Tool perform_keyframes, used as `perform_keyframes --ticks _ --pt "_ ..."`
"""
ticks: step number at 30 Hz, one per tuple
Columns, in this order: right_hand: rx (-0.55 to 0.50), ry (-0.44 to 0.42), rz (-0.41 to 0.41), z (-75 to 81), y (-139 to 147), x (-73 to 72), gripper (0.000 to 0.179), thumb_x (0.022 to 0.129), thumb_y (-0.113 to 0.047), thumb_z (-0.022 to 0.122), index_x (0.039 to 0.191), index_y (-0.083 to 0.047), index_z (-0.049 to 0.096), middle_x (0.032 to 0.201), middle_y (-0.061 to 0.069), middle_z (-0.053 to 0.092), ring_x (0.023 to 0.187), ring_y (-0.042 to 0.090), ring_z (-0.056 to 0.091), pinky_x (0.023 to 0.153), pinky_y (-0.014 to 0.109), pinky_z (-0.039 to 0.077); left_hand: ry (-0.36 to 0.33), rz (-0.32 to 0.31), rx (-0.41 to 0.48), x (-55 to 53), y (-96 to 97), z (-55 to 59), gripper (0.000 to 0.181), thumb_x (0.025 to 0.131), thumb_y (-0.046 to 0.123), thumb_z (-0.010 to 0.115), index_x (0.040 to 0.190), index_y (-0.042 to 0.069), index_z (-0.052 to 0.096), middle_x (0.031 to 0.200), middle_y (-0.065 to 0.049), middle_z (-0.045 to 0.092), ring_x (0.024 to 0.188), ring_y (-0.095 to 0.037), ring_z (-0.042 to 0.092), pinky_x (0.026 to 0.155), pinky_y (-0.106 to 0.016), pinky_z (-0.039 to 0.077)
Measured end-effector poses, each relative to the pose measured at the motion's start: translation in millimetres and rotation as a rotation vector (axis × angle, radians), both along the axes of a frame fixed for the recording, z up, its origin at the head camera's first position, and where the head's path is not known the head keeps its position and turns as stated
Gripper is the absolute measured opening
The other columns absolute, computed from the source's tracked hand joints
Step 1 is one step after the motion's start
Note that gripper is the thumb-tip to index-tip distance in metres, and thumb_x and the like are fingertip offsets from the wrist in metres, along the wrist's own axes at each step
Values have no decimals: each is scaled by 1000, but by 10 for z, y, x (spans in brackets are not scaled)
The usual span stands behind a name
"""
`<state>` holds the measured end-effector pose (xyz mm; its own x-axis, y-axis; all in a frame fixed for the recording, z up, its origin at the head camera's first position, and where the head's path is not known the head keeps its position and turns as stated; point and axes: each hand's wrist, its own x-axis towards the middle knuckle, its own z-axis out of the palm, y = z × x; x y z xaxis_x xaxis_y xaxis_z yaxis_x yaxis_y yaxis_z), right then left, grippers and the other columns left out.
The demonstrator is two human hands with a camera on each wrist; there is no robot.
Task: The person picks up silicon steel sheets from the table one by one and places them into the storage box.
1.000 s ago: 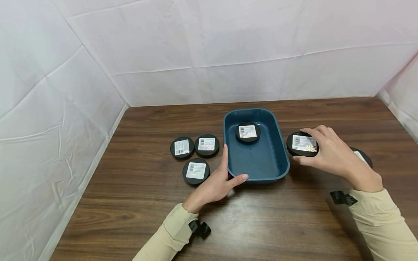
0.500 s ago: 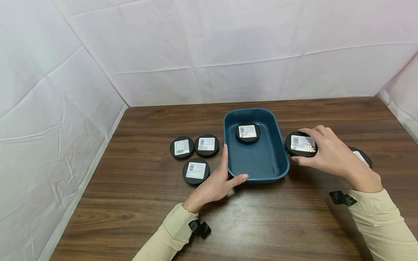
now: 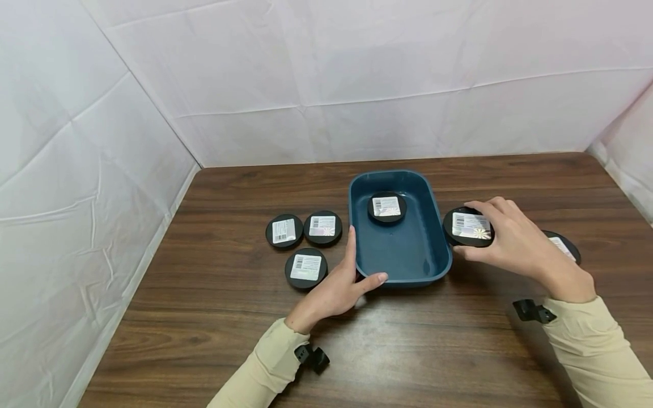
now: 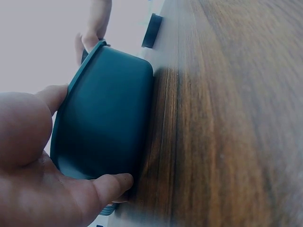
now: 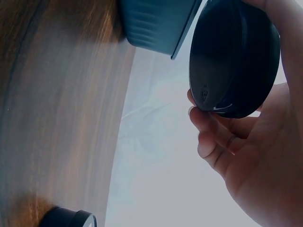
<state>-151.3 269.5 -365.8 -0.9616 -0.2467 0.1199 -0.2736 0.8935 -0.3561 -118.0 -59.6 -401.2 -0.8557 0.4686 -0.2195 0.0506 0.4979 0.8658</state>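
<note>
My right hand [image 3: 520, 249] pinches a round black container [image 3: 467, 226] with a white barcode label between thumb and fingers. It is raised just beyond the right rim of a blue plastic tray [image 3: 403, 255]; the right wrist view shows the dark underside of the container [image 5: 218, 56]. My left hand [image 3: 331, 292] rests against the near-left corner of the tray, its thumb along the front and its fingers extended along the left side. Inside the tray, toward the back, lies another black container [image 3: 387, 208], label up.
Left of the tray sit three more labelled black containers, one farthest left [image 3: 284, 231], one beside the tray [image 3: 323, 228] and one nearer [image 3: 306, 268]. Another container [image 3: 563, 246] lies on the wooden table [image 3: 204, 323], partly behind my right hand. White sheeting [image 3: 306, 73] walls the back and sides.
My right hand has moved slightly left with the black container, bringing it closer to the tray's right rim. The left hand and the tray have stayed put.
</note>
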Motion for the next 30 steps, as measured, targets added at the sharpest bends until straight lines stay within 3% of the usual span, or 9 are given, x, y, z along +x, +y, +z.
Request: perform_keyframes --ticks 30 --pt "9 50 61 13 -183 55 87 75 -49 84 142 -6 50 120 19 53 103 31 48 79 52 46 2 10 -9 -2 -8 -16 103 100 51 56 154 33 -29 170 0 -8 156 -22 14 124 -48 23"
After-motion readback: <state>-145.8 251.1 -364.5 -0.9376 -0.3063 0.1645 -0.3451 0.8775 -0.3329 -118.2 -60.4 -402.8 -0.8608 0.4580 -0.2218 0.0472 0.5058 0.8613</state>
